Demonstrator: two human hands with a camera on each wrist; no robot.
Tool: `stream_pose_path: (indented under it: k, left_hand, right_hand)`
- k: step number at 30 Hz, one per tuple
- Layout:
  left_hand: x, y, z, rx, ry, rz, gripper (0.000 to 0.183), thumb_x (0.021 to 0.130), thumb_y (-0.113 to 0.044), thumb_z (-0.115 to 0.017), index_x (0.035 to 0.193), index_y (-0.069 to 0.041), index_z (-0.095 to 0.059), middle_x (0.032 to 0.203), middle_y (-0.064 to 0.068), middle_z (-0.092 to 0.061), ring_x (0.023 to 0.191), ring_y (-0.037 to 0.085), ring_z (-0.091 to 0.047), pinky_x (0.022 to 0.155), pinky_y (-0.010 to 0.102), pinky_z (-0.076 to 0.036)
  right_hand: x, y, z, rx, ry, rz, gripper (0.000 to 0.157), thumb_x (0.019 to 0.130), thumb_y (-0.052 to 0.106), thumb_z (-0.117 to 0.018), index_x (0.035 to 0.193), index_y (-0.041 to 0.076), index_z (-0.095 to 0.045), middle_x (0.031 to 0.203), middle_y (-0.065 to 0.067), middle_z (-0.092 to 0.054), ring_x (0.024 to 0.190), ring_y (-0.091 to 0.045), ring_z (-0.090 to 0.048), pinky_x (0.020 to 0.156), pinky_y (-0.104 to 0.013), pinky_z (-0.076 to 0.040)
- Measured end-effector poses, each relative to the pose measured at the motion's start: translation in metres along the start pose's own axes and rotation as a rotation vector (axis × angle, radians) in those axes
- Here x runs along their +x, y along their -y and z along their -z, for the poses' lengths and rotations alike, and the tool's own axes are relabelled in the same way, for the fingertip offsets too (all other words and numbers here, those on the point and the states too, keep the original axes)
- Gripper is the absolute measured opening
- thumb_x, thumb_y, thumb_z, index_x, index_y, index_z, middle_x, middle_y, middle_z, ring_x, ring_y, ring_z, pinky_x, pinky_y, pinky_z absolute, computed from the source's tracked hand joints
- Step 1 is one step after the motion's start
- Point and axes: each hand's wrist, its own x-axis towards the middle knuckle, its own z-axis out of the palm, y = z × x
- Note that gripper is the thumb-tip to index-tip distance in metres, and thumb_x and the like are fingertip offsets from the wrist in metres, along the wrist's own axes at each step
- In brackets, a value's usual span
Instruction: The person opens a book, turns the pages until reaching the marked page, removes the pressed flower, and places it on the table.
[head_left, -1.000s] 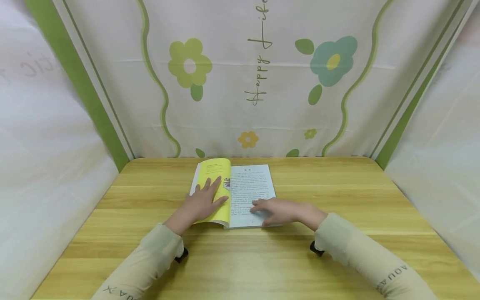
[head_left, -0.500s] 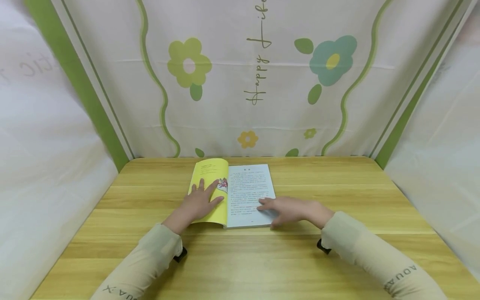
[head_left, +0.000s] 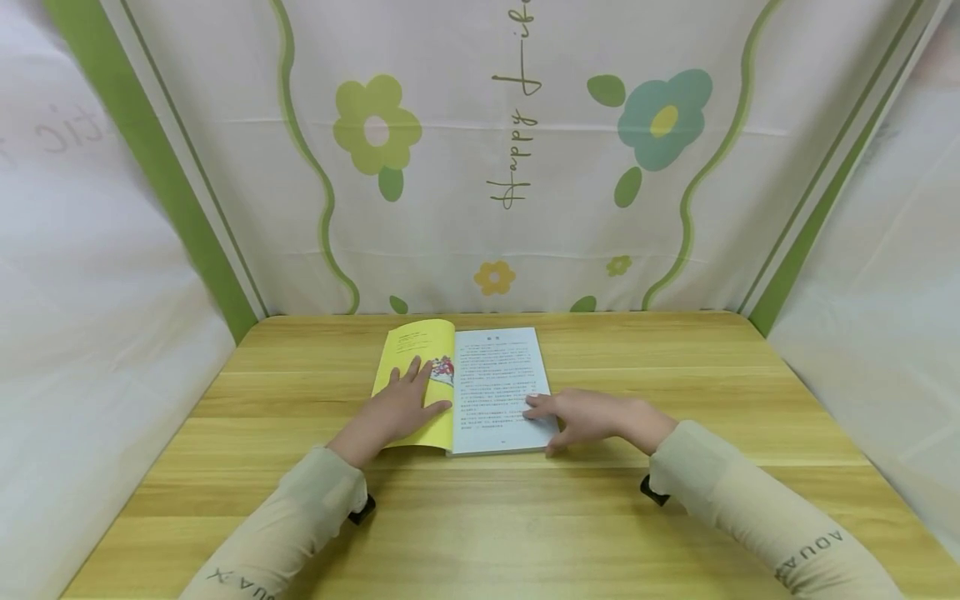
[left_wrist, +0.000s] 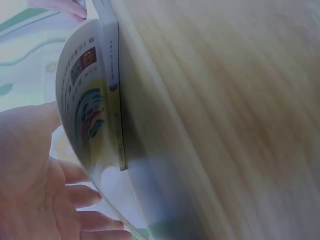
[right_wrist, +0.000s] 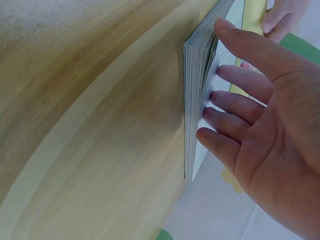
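An open paperback book (head_left: 498,375) lies near the far side of the table, its printed white page on the right. On the left, its yellow inner cover (head_left: 401,350) bows up from the spine. My left hand (head_left: 397,408) rests on this cover with fingers spread. In the left wrist view, the outside of the cover (left_wrist: 82,95) shows a coloured picture and print. My right hand (head_left: 588,414) touches the right page with relaxed fingertips, thumb by the near edge. In the right wrist view, the page block (right_wrist: 196,100) stands beside the fingers (right_wrist: 235,102).
The wooden table (head_left: 487,525) extends around the book. A white curtain (head_left: 450,208) with flowers and lettering hangs behind it, and pale sheets stand at both sides. Each wrist has a black device under the sleeve cuff.
My right hand has slid right across the page toward its outer edge. The left hand has pushed the yellow cover slightly left, and more of its flower picture shows.
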Motion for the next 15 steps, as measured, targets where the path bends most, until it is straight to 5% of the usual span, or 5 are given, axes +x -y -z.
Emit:
stream_pose_path:
  k: [3, 6, 10, 15]
  left_hand:
    - [0.0022, -0.0017, -0.0024, 0.024, 0.002, -0.015, 0.09, 0.103, -0.051, -0.057, 0.161, 0.006, -0.018, 0.167, 0.026, -0.011, 0.145, 0.061, -0.017, 0.112, 0.065, -0.031]
    - [0.0034, -0.0028, -0.0034, 0.025, 0.0, -0.032, 0.089, 0.103, -0.047, -0.059, 0.16, 0.007, -0.017, 0.167, 0.026, -0.008, 0.145, 0.061, -0.014, 0.112, 0.066, -0.031]
    - [0.0028, -0.0023, -0.0055, 0.044, 0.023, -0.077, 0.08, 0.107, -0.042, -0.052, 0.163, 0.001, -0.013, 0.168, 0.023, 0.001, 0.148, 0.058, -0.002, 0.111, 0.071, -0.026]
    - [0.0012, -0.0026, -0.0076, 0.13, 0.026, -0.157, 0.069, 0.111, -0.037, -0.044, 0.164, -0.002, -0.016, 0.169, 0.02, 0.001, 0.151, 0.052, 0.003, 0.111, 0.073, -0.023]
  right_hand:
    - [-0.0008, -0.0015, 0.0003, -0.005, -0.003, 0.001, 0.065, 0.091, 0.029, -0.081, 0.145, 0.004, -0.058, 0.159, -0.016, -0.04, 0.14, -0.029, -0.047, 0.099, -0.036, -0.045]
    - [-0.0008, -0.0025, 0.0008, 0.006, 0.0, -0.002, 0.063, 0.092, 0.029, -0.08, 0.145, 0.004, -0.057, 0.159, -0.015, -0.04, 0.107, -0.017, -0.062, 0.088, -0.033, -0.042]
    - [-0.0008, -0.0028, 0.0011, 0.014, 0.008, -0.009, 0.062, 0.092, 0.028, -0.079, 0.146, 0.004, -0.057, 0.159, -0.015, -0.04, 0.066, -0.011, -0.038, 0.085, -0.033, -0.042]
    - [-0.0022, -0.001, 0.0017, 0.013, 0.012, -0.01, 0.061, 0.093, 0.027, -0.079, 0.145, 0.003, -0.057, 0.159, -0.015, -0.039, 0.089, -0.012, -0.054, 0.086, -0.033, -0.042]
